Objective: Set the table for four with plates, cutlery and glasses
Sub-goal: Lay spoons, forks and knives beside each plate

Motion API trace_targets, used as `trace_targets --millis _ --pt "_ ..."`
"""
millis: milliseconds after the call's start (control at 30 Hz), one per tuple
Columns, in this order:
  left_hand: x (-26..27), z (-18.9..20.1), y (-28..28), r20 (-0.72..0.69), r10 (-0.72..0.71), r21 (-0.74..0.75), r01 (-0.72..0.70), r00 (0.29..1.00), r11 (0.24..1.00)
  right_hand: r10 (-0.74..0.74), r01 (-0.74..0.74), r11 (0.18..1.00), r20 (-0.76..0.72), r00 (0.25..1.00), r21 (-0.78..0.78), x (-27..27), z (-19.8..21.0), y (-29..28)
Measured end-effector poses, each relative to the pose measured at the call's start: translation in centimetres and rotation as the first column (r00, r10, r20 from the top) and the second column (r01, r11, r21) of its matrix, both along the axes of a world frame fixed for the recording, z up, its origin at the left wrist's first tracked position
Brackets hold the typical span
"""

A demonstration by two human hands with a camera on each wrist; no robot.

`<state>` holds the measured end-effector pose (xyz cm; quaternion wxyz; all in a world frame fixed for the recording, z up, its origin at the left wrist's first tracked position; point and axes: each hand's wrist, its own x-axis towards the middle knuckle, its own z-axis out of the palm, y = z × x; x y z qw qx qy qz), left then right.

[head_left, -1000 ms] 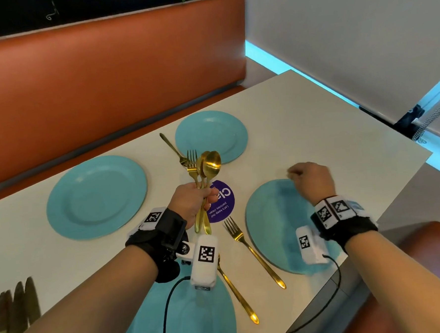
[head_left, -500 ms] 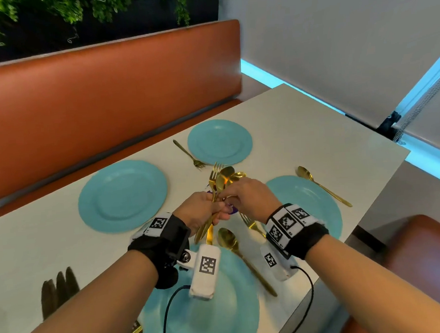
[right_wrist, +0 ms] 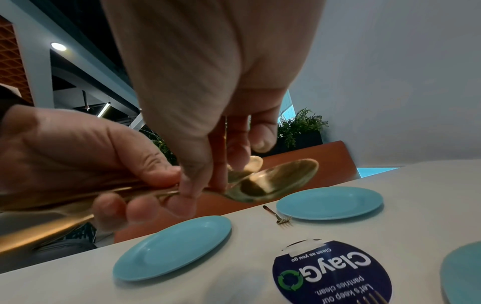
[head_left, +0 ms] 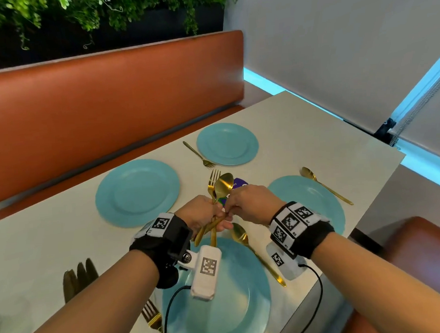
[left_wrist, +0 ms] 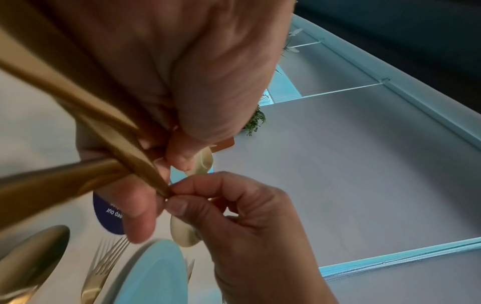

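Left hand (head_left: 203,213) clasps gold cutlery (head_left: 215,192); right hand (left_wrist: 250,222) pinches 1 handle (left wrist view only)

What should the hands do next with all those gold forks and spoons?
Probably the right hand should pull one piece free from the bundle of cutlery that the left hand grips, since its fingertips already pinch a handle there. The far left plate has no cutlery beside it yet.

Four plates (head_left: 137,193) are sitting on the table (head_left: 302,135); four forks (head_left: 199,154) and at least three spoons (head_left: 325,185) are showing.
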<state>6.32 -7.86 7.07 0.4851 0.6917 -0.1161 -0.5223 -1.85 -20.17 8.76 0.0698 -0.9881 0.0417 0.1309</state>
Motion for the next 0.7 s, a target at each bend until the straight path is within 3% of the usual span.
trace_targets --millis 200,333,467,567,700 --pt "4.7 -0.9 -1.8 0.146 0.248 0.044 -0.257 0.958 0.965 -0.072 0.072 0.997 -0.070 0.995 0.000 3.8 -0.5 -4.8" --pt "8.5 -1.6 -3.3 0.179 0.399 0.059 -0.414 0.899 0.908 -0.315 0.319 0.939 -0.049 0.948 0.130 7.8 -2.2 -12.4" --pt "11.6 -2.2 -5.5 0.195 0.456 0.095 -0.480 0.868 0.872 -0.585 0.580 0.801 -0.010 0.811 0.148 12.4 -3.8 -20.5" --pt "13.1 -2.4 -7.0 0.157 0.508 0.092 -0.525 0.847 0.846 -0.688 0.690 0.724 -0.055 0.723 0.016 15.1 -5.4 -25.5" --pt "14.3 -2.7 -8.5 0.119 0.558 0.063 -0.567 0.822 0.821 -0.726 0.718 0.688 -0.094 0.681 -0.108 16.9 -8.7 -30.4"
